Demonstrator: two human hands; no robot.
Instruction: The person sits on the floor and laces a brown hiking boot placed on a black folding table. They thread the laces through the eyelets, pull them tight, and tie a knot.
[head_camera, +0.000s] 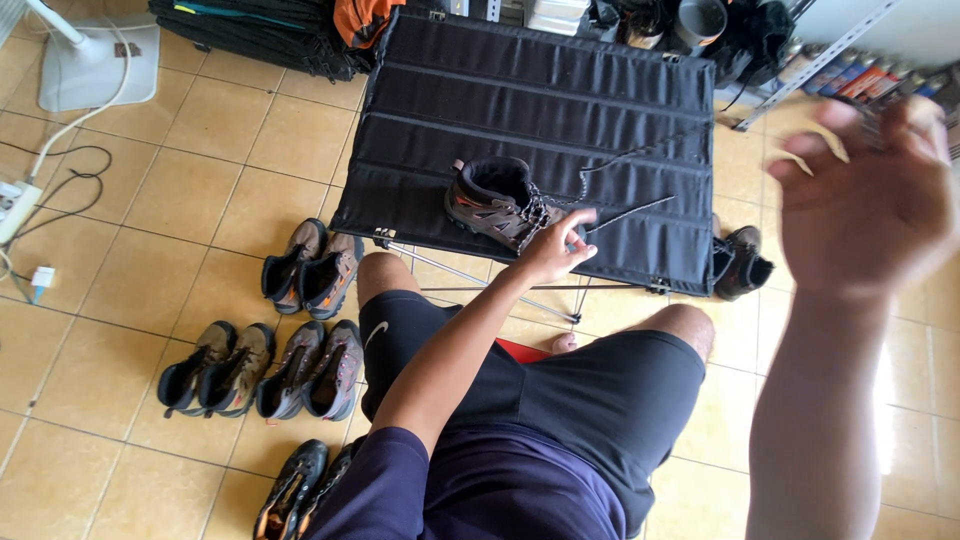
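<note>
Viewpoint: looking down from a seated person's head, over a dark purple shirt and black shorts (600, 400), with bare knees just short of a low worktop.
Near floor, left: tan tiles with pairs of hiking boots (262, 368) in a loose row, another pair (312, 270) a little farther on, and the toe of a dark pair at the bottom edge.
Left hand (556, 248): reaches forward over the near edge of the worktop, touching the front of a boot; the fingers are curled together on the boot's lace.
Boot (497, 203): a brown and grey hiking boot with orange trim, lying on the near middle of the worktop, opening toward the far left, toe toward the hand.
Lace (632, 210): dark, running taut from the boot out to the right and upward.
Right hand (870, 205): raised high at the right, close to the camera and blurred; the fingers look loosely closed, but I cannot tell on what.
Worktop (520, 90): a black folding fabric table on thin metal legs.
Right of worktop: one dark boot (740, 262) on the floor.
Far left: a white fan base (95, 65) and cables.
Far edge: dark bags and shelving.
</note>
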